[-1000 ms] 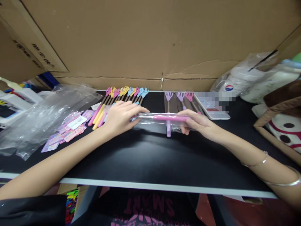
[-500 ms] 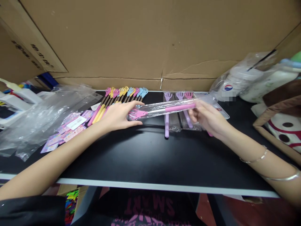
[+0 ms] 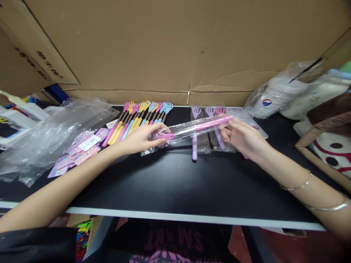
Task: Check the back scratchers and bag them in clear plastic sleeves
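A pink back scratcher point(image 3: 210, 123) in a clear plastic sleeve is held in the air above the black table, slightly tilted with its handle end higher. My left hand point(image 3: 146, 138) grips the claw end through the plastic, thumb and fingers around it. The fingers of my right hand point(image 3: 241, 137) pinch the handle end of the sleeve. Behind it on the table lie bagged back scratchers, among them a purple one point(image 3: 194, 144) and another purple one point(image 3: 218, 138). A row of unbagged pink, yellow and blue back scratchers point(image 3: 117, 130) lies behind my left hand.
Clear plastic sleeves point(image 3: 52, 135) and printed cards point(image 3: 85, 155) lie at the left. A white-edged flat item point(image 3: 261, 130), a bagged cup point(image 3: 279, 96) and a cloth bag point(image 3: 323, 146) stand at the right. A cardboard wall point(image 3: 170, 47) closes off the back.
The held back scratcher has tilted, its claw end now lower and slightly nearer me. My left hand has closed more on the claw, and the sleeve's end shows below it.
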`<state>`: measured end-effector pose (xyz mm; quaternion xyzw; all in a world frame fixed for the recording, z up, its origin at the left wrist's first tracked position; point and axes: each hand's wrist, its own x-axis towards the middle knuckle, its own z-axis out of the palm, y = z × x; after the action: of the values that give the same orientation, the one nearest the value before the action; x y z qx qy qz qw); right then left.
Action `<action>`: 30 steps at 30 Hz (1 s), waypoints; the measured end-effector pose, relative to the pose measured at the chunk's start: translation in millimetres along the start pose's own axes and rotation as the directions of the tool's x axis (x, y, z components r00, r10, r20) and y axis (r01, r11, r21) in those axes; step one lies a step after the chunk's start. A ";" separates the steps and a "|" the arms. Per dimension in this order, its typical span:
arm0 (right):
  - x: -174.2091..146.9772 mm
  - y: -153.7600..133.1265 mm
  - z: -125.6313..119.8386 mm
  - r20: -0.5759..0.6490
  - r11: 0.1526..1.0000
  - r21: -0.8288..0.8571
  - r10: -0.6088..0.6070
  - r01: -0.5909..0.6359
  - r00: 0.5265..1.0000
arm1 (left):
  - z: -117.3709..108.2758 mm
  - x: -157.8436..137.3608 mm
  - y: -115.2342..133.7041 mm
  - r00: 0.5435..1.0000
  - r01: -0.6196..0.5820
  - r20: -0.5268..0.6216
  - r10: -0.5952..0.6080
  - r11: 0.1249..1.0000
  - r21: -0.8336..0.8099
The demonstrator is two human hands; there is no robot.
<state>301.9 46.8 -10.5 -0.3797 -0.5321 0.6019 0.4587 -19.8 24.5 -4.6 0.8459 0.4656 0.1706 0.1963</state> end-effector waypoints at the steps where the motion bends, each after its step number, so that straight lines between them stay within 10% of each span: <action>1: 0.2 -0.5 -0.1 0.003 1.000 0.000 0.007 -0.007 1.000 | -0.4 0.1 -0.1 1.000 0.005 0.002 -0.005 1.000 0.005; 11: -4.5 -4.7 6.1 -0.019 0.996 -0.071 -0.061 0.059 0.998 | -8.4 1.7 -0.7 0.987 0.030 -0.160 -0.002 0.985 0.170; 21: -17.4 -14.1 10.0 -0.026 0.897 -0.198 -0.407 0.394 0.913 | -18.5 38.8 6.3 0.894 0.039 -0.381 0.236 0.805 0.591; 25: -19.3 -13.7 7.1 -0.011 0.725 -0.418 -0.606 0.547 0.795 | -16.2 61.2 6.0 0.877 0.027 -0.367 0.311 0.731 0.682; 30: -26.9 -16.0 13.9 0.302 0.248 -0.689 -0.757 0.681 0.580 | -7.1 85.3 8.3 0.889 -0.080 -0.245 0.386 0.659 0.748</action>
<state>299.0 17.3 6.5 -0.2729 -0.8185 0.0297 0.5047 26.2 94.6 14.7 0.8569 0.4087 0.1605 -0.2700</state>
